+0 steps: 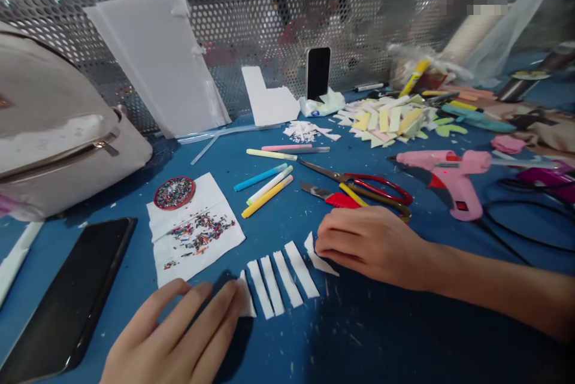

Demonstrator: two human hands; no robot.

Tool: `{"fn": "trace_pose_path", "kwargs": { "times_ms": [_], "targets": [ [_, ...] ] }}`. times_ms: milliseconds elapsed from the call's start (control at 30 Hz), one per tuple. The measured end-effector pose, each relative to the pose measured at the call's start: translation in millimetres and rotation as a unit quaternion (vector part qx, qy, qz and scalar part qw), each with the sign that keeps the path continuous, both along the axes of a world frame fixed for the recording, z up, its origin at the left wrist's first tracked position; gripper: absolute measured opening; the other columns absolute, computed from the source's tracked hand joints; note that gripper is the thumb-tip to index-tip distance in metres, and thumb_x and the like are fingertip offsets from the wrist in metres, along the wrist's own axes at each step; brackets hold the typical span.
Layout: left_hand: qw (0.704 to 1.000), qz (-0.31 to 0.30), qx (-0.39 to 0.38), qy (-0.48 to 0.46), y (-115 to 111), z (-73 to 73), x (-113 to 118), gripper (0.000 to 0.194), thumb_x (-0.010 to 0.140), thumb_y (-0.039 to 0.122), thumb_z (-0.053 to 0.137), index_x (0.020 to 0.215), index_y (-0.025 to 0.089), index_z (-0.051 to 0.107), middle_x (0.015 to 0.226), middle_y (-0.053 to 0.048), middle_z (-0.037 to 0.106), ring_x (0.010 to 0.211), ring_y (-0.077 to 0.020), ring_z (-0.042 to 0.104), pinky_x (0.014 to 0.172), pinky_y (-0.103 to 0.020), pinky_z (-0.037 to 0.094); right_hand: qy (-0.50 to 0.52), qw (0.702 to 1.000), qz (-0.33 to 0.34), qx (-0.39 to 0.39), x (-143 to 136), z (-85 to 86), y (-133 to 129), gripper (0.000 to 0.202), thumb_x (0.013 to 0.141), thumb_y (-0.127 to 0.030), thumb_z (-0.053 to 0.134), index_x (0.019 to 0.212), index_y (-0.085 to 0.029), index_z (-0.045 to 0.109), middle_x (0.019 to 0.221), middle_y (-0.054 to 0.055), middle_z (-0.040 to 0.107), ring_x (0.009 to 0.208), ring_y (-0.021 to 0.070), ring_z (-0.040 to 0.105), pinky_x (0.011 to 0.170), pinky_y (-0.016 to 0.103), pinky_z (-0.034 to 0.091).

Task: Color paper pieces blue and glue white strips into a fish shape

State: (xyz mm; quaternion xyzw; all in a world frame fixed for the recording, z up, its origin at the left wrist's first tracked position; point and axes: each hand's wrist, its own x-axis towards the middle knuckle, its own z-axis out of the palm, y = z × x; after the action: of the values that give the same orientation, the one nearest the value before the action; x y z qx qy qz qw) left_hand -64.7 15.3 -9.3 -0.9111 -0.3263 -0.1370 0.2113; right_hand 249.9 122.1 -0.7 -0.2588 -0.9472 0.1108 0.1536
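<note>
Several white paper strips (287, 279) lie side by side on the blue table. My left hand (179, 330) has its fingers stretched out, their tips at the leftmost strip (245, 297). At the other end of the row, my right hand (363, 246) rests with curled fingers against the rightmost strip (318, 257); whatever is under those fingertips is hidden. Just beyond it lie a red-handled cutter knife (321, 192) and red-handled scissors (381, 186). A white sheet (224, 240) with small colourful bits stands left of the strips, a round red lid (175, 192) full of bits on it.
Several markers (267, 195) lie mid-table. A pink glue gun (453, 177) with a trailing cable stands right, before a pile of paper pieces (386, 120). A black phone (67, 300) and a pale bag (63, 126) are left. Perforated metal (251, 12) borders the back.
</note>
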Motion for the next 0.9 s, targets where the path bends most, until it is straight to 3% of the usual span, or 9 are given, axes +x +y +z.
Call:
{"fn": "trace_pose_path", "kwargs": {
  "times_ms": [267,433,633,833,900],
  "targets": [
    [1.0,0.012,-0.016,-0.009,-6,-0.7,1,0.038,0.098,0.008,0.032,0.114,0.017,0.066,0.119,-0.002,0.069,0.101,-0.0227,0.058,0.11,-0.043,0.026,-0.006,1.0,0.008,-0.016,1,1.8,-2,0.025,0.103,-0.026,0.042,0.09,-0.019,0.063,0.092,0.002,0.064,0.08,0.0124,0.058,0.069,0.026,0.038],
    [0.999,0.013,-0.046,-0.014,-4,-6.8,-4,0.041,0.091,0.002,0.038,0.117,0.02,0.063,0.123,-0.001,0.067,0.101,-0.0223,0.058,0.108,-0.045,0.027,-0.01,1.0,0.02,0.006,0,3.3,-2,0.026,0.103,-0.022,0.042,0.089,-0.018,0.063,0.091,0.002,0.064,0.081,0.0125,0.057,0.07,0.026,0.039],
    [0.999,-0.005,-0.03,0.036,-2,-2.9,-8,0.045,0.092,-0.001,0.034,0.12,0.022,0.061,0.124,0.001,0.067,0.102,-0.0202,0.057,0.108,-0.043,0.025,-0.008,0.999,0.028,0.019,0,1.9,-1,0.027,0.103,-0.021,0.041,0.088,-0.017,0.063,0.09,0.003,0.064,0.079,0.0125,0.057,0.068,0.025,0.039],
    [0.999,-0.012,0.005,0.046,0,-2.2,-6,0.024,0.099,0.02,0.049,0.119,0.017,0.063,0.119,-0.004,0.069,0.097,-0.024,0.058,0.1,-0.047,0.032,-0.014,0.999,0.033,0.04,3,0.2,-1,0.023,0.101,-0.019,0.043,0.091,-0.017,0.064,0.091,0.003,0.064,0.079,0.0129,0.056,0.07,0.025,0.038],
    [0.999,-0.008,0.015,0.035,0,-2.4,-4,0.028,0.097,0.028,0.056,0.121,0.014,0.063,0.118,-0.004,0.07,0.095,-0.0231,0.058,0.102,-0.046,0.033,-0.017,0.999,0.029,0.038,3,0.2,-1,0.023,0.101,-0.018,0.043,0.091,-0.017,0.064,0.091,0.003,0.064,0.079,0.0127,0.056,0.07,0.025,0.038]
  ]
}}
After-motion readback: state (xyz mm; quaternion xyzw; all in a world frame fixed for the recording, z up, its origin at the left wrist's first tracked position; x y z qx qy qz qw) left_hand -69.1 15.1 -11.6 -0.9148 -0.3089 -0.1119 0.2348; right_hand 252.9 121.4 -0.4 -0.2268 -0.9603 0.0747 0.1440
